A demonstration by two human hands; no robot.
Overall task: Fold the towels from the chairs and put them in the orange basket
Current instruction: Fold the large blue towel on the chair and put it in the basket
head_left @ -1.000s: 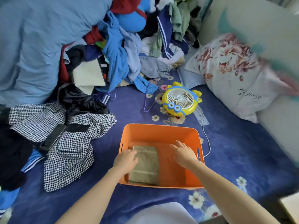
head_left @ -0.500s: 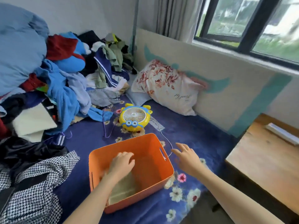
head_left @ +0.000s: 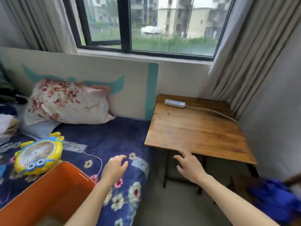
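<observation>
**Q:** Where were the hands?

**A:** Both hung in the air, low in the centre of the view. The left hand was over the flowered bed. The right hand was past the bed's edge, just below the near edge of a wooden table.

**Q:** Were they holding anything?

**A:** No. The fingers of each hand were apart and loosely bent, closed on nothing.

**Q:** And the basket?

**A:** The orange basket sat on the bed at about 8 o'clock from the left hand, close by and tilted in the frame. Its floor was mostly cut off, so I cannot tell what lay inside. A yellow fan stood just behind it.

**Q:** Was a towel in sight?

**A:** Probably. A bunched blue cloth lay at about 4 o'clock from the right hand, well apart from it, at the right edge of the view. It was blurred. It looked like a towel, but I cannot tell for sure, nor whether a chair was under it. It was crumpled, so it had no clear long axis.

**Q:** Which hand was better placed for it?

**A:** The right, by my judgement. It was the nearer one, while the left sat between the cloth and the basket. Reaching the cloth would call for a turn towards 4 o'clock.
</observation>
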